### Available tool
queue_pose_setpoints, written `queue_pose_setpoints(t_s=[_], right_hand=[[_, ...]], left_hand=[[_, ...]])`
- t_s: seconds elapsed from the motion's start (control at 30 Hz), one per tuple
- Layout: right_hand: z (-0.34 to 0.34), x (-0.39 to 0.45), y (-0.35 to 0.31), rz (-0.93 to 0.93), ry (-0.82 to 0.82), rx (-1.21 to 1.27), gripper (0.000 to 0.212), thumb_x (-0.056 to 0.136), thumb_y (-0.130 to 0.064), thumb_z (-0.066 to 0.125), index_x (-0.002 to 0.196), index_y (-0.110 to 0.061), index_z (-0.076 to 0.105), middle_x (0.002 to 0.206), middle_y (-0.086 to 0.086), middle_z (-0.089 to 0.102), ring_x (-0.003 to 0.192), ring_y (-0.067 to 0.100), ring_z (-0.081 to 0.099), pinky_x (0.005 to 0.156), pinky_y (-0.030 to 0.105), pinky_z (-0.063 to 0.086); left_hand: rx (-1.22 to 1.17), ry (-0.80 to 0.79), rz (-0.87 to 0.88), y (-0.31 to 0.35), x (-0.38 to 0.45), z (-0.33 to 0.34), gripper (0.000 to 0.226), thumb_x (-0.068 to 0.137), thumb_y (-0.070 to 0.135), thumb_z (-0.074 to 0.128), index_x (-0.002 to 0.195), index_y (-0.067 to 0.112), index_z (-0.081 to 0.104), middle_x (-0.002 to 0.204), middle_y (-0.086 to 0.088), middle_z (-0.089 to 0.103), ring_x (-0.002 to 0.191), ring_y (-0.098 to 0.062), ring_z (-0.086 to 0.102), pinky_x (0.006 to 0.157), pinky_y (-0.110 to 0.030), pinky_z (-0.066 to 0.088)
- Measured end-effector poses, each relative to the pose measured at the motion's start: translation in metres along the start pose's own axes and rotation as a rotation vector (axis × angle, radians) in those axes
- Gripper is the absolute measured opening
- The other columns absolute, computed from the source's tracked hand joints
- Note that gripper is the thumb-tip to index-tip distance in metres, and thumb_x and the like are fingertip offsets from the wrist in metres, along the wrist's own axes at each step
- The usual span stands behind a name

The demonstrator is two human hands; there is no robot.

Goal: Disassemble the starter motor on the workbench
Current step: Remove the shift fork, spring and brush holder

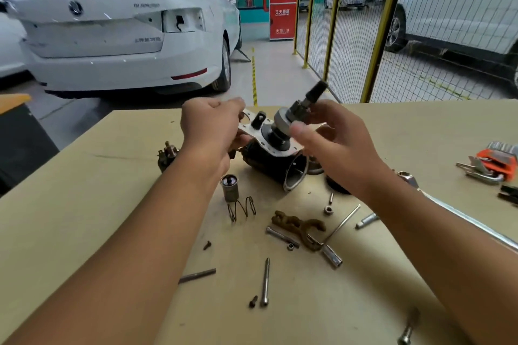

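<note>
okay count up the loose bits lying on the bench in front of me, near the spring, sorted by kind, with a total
Spring: 1
Plunger cylinder: 1
Shift fork: 1
Long bolts: 2
Short dark screws: 2
Nuts: 2
Plain rod: 1
Total: 10

The drive assembly gripped by the left hand and right hand is not counted.

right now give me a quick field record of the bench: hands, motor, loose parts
left hand: left hand grips the edge of the metal plate
right hand: right hand holds the pinion shaft assembly, fingers curled round it
motor housing: motor housing lies on its side on the workbench
loose parts: spring, plunger, shift fork, long bolt
stage: partly disassembled
</note>
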State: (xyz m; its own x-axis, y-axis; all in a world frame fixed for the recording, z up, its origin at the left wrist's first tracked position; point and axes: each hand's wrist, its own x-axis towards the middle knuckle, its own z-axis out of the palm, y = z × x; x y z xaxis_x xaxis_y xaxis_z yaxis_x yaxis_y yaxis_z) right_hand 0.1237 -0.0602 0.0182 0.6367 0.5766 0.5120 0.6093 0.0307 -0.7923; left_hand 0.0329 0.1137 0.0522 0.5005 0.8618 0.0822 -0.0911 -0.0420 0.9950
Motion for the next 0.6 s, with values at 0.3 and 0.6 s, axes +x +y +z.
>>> queue_pose_setpoints(t_s=[0.3,0.6], right_hand=[[-0.018,0.007,-0.014,0.082,0.325,0.317,0.019,0.098,-0.029,0.061,0.083,-0.019,0.066,0.068,-0.01,0.066,0.064,0.01,0.064,0.059,0.035,0.053],[-0.034,0.016,0.006,0.244,0.558,0.235,0.03,0.088,-0.041,0.067,0.078,-0.014,0.071,0.077,0.003,0.075,0.082,0.021,0.075,0.08,0.054,0.061]], left_hand=[[0.254,-0.266,0.179,-0.01,-0.007,-0.004,0.035,0.097,0.051,0.061,0.085,0.02,0.07,0.085,-0.006,0.073,0.065,-0.022,0.07,0.052,-0.027,0.05],[1.09,-0.548,0.267,-0.03,-0.015,-0.001,0.104,0.046,0.094,0.063,0.141,0.054,0.047,0.138,0.008,0.056,0.128,-0.026,0.049,0.104,-0.048,0.048]])
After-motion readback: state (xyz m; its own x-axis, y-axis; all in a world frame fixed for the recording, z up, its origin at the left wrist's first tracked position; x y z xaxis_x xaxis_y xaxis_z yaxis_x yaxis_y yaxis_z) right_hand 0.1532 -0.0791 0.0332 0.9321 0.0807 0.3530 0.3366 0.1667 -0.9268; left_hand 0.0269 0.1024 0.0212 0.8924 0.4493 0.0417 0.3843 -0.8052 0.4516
